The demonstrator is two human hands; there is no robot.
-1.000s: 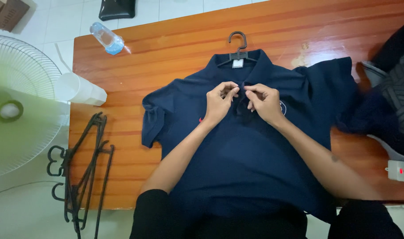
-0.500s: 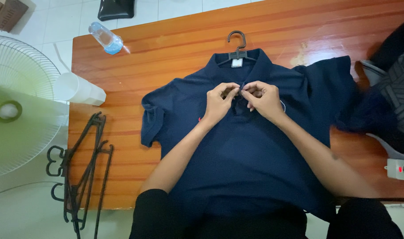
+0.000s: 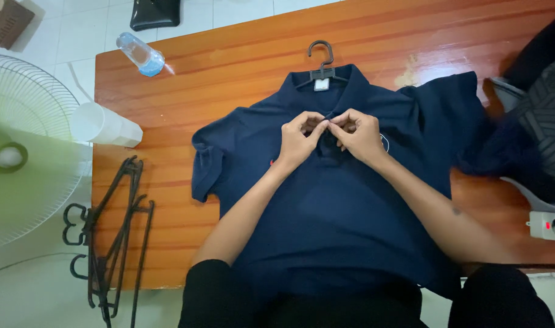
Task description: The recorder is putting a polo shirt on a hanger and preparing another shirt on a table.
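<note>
A navy polo shirt lies flat, front up, on a brown wooden table, with a dark hanger in its collar. My left hand and my right hand meet at the button placket just below the collar. Both pinch the placket fabric between thumb and fingers, fingertips nearly touching. The button itself is hidden under my fingers. The shirt's lower hem hangs over the table's near edge against my dark clothes.
A bunch of black hangers lies at the table's left edge. A white plastic cup and a clear water bottle lie at the far left. A green fan stands left, dark clothes and a power strip right.
My two hands have closed together at the placket, from slightly apart to fingertips meeting. The view shifted a little; the shirt stays in place.
</note>
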